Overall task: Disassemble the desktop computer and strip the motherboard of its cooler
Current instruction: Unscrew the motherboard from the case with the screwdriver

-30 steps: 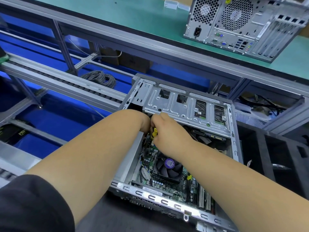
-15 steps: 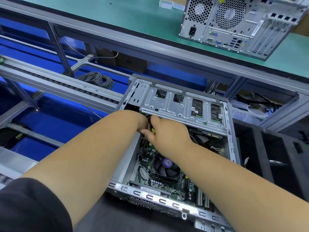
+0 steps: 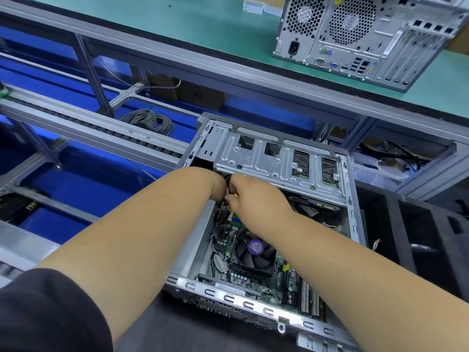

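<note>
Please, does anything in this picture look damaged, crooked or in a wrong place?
Nothing looks damaged or spilled. The open computer case lies flat, its cooler fan seated squarely on the motherboard. Both hands, left hand and right hand, reach under the drive cage, so what they work on there is hidden.

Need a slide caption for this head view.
Both hands reach under the drive cage of the open desktop case; cooler fan still mounted.

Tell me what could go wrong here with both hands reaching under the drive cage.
The left hand is hidden under the silver metal drive cage, so its stamped edge might scrape skin. The right hand pinches a small yellow connector; a hard tug could strain wires. The right forearm hangs just above the black cooler fan and could knock it.
</note>
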